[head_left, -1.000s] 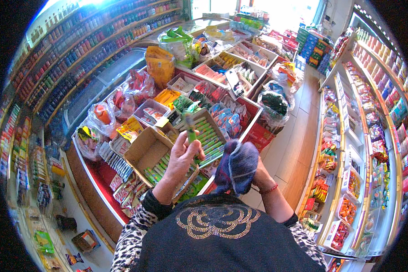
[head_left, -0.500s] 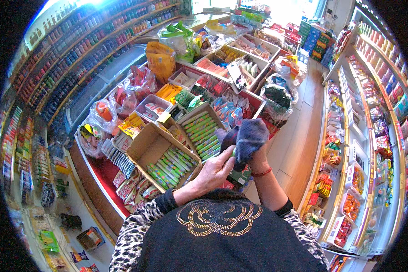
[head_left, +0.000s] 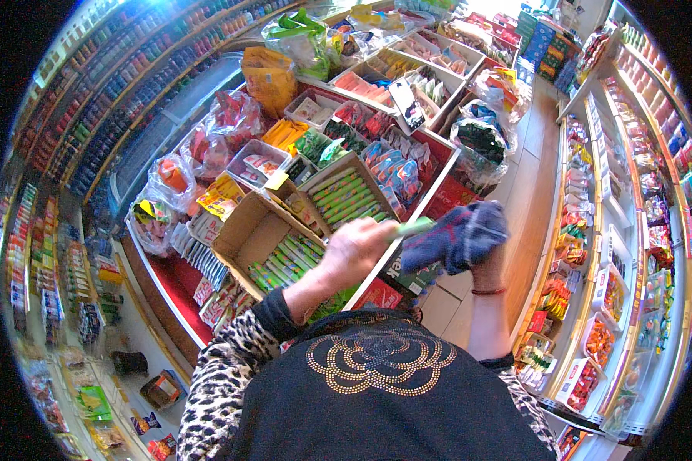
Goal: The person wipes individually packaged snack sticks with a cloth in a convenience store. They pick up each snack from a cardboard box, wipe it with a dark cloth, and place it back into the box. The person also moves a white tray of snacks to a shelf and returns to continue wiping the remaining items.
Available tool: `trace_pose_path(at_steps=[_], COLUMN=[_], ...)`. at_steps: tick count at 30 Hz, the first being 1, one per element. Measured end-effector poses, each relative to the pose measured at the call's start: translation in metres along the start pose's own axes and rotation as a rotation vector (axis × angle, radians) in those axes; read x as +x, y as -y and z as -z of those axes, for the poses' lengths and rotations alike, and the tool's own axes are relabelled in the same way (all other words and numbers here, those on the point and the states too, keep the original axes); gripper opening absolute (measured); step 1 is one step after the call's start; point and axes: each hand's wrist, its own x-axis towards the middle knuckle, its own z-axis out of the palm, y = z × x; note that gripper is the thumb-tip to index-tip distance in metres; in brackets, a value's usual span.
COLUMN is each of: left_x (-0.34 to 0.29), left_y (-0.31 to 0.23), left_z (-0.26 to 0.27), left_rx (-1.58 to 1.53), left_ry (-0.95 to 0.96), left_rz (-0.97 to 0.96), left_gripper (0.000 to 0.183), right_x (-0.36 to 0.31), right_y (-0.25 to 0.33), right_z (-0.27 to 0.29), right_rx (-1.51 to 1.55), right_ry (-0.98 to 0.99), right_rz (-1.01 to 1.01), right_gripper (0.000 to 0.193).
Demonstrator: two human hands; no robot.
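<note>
I see cardboard box (head_left: 263, 244) of green packets on the bench (head_left: 178, 283) | left hand (head_left: 355, 247) clenched around a green packet (head_left: 414, 227) (blurred), raised beside the box | right hand (head_left: 490, 247) grasping dark blue cloth (head_left: 457, 234), touching the packet's tip.

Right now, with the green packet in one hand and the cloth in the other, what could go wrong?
1. The left hand holds the green packet out past the table edge, against the dark blue cloth; if it slips, it probably drops to the floor, not into the cardboard box.
2. The cloth hides the right hand, so its grip can't be judged.
3. A wide wiping swing might knock the tightly packed goods nearby.
</note>
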Motion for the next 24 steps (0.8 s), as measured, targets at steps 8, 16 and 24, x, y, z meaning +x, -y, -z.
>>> trace_pose_path(at_steps=[8, 16, 24], left_x=[0.025, 0.027, -0.022], left_y=[0.172, 0.197, 0.184], left_z=[-0.042, -0.098, -0.039], left_rx=[0.314, 0.406, -0.022], left_ry=[0.182, 0.371, -0.233], left_rz=[0.787, 0.841, 0.311], left_gripper=[0.032, 0.055, 0.022], right_x=[-0.039, -0.041, -0.040], right_y=[-0.030, -0.034, -0.033], right_z=[0.051, 0.051, 0.040], right_rx=[0.873, 0.007, -0.177], right_ry=[-0.094, -0.083, -0.013], right_rz=[-0.521, -0.321, -0.251], right_gripper=[0.017, 0.008, 0.013])
